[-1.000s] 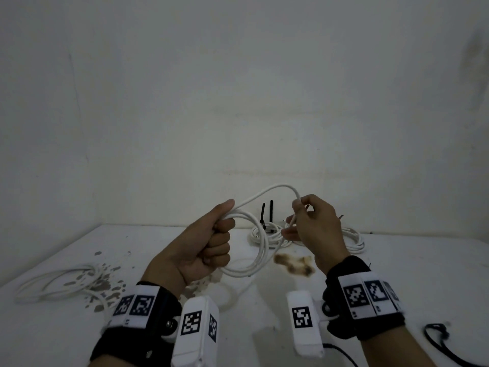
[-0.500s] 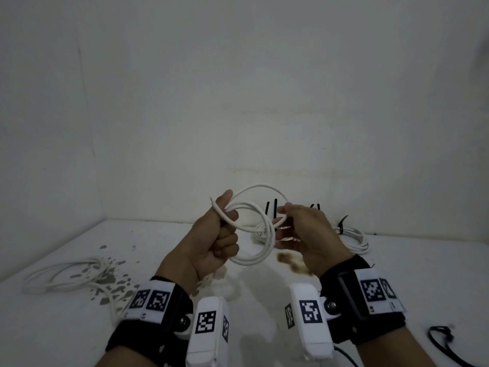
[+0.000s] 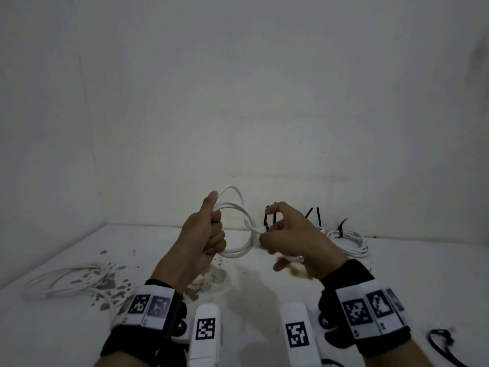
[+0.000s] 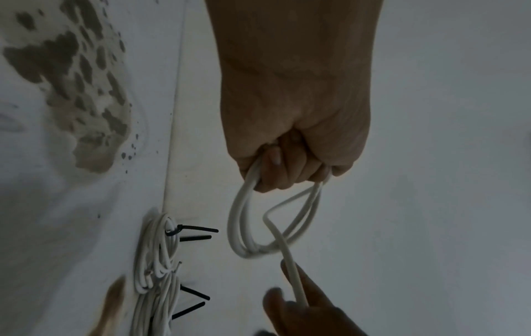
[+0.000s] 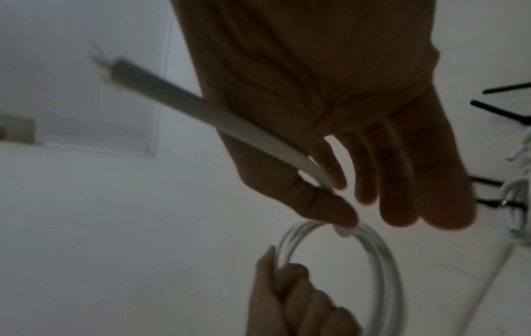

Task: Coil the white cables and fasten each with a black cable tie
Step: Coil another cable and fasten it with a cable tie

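Head view shows the left hand with fingers curled round a coiled white cable held above the desk; the right hand pinches its free end. Behind them, against the wall, lie three tied coils with black cable ties sticking up. One loose cable lies far left by dark stains; a black cord lies far right
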A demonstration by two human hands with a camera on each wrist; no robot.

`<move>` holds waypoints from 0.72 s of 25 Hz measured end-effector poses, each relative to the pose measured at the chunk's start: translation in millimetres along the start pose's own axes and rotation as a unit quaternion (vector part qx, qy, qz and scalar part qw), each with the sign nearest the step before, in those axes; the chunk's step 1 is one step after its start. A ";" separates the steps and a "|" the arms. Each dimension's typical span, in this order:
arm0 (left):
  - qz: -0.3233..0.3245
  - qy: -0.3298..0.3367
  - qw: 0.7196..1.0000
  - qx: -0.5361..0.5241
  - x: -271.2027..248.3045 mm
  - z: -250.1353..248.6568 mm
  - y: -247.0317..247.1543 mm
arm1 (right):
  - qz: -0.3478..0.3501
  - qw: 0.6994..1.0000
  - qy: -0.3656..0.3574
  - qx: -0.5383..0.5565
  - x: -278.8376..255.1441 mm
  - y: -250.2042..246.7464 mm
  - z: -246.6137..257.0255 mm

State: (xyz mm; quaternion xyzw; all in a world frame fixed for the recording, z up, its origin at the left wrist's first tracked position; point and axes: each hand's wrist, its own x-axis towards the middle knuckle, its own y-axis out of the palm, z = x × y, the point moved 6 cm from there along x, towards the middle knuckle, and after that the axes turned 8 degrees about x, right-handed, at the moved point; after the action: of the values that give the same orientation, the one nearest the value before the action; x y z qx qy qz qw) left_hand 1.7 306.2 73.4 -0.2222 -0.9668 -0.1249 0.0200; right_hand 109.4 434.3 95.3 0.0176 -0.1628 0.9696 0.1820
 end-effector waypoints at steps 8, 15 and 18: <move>-0.106 -0.009 0.988 -0.109 16.3 -1.0 -66.2 | -0.094 0.986 -0.093 0.101 -16.1 -52.7 36.2; -0.013 -0.029 0.973 -0.230 25.7 4.6 -51.0 | 0.112 0.989 -0.089 -0.048 -23.7 -25.5 35.2; -0.004 -0.027 0.969 -0.244 23.8 1.0 -44.7 | 0.127 0.944 -0.192 -0.236 -28.3 -16.5 38.4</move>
State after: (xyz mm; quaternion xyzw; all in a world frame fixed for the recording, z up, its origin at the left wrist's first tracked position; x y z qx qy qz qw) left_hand -39.2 277.6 64.2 -0.2197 -0.9082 -0.3511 -0.0611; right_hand 140.7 426.7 134.1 0.1388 -0.4198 0.8967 0.0217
